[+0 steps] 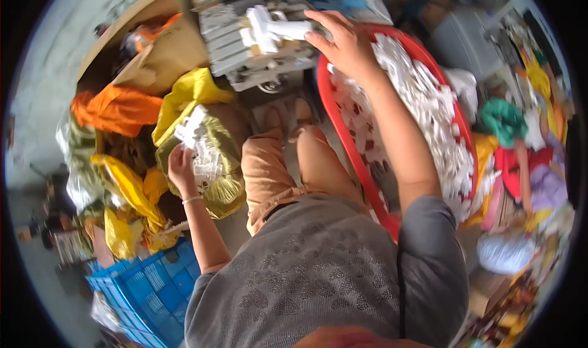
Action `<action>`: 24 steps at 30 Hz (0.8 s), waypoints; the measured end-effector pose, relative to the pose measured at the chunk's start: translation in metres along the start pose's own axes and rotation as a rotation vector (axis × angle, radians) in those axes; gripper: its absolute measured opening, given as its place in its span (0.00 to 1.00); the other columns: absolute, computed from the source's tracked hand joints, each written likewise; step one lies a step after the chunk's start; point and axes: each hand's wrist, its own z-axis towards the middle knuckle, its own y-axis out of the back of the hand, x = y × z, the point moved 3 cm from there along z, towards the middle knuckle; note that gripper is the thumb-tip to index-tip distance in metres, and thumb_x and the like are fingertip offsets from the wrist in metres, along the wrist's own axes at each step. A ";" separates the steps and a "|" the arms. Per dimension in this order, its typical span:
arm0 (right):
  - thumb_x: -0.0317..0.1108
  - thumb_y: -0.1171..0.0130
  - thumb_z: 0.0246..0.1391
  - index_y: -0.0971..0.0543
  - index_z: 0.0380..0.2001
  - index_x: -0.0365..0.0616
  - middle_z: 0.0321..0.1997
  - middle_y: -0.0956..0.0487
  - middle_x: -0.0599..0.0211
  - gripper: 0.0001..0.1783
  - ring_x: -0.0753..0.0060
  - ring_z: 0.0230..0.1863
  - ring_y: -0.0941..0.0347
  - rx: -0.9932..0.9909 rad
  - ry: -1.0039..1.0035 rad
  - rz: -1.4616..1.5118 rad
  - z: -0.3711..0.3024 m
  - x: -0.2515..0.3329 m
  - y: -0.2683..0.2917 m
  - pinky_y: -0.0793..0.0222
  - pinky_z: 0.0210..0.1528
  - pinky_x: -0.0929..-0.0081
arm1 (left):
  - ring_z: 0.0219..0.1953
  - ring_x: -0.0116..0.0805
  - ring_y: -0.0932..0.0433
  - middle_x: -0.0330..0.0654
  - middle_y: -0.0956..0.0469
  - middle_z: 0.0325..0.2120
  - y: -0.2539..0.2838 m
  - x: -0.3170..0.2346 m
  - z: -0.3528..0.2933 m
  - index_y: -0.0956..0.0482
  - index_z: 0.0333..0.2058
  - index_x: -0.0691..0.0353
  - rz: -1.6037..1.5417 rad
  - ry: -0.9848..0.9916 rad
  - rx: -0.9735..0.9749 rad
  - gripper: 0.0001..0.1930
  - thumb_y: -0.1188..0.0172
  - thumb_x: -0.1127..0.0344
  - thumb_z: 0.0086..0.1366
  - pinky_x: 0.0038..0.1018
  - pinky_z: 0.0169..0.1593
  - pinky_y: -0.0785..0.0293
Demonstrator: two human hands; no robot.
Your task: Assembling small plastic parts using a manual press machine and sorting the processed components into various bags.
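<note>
Uneven light bleaches the white piece point(192, 126) at left, while fisheye distortion curves the soft, dark-cornered edges.

Top centre, a part point(262, 29) lies on a machine point(222, 40). A tub point(359, 172) of pieces point(422, 97) stands centre-right, a sack point(225, 196) centre-left, a crate point(147, 293) lower left.

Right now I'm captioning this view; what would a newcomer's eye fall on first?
Most likely the red tub heaped with white pieces, right of the legs. Then the white gun-shaped part at the top, over a grey slatted surface, the right hand at its end. Leftward, the left hand is at another white part by an olive sack.
</note>
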 end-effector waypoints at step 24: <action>0.30 0.49 0.44 0.25 0.37 0.56 0.47 0.29 0.75 0.14 0.68 0.52 0.40 0.623 -0.374 -1.049 -0.365 -0.203 0.098 0.42 0.53 0.69 | 0.35 0.28 0.23 0.41 0.23 0.38 -0.054 0.044 -0.031 0.26 0.45 0.67 0.091 0.133 0.461 0.13 0.48 0.67 0.64 0.21 0.38 0.26</action>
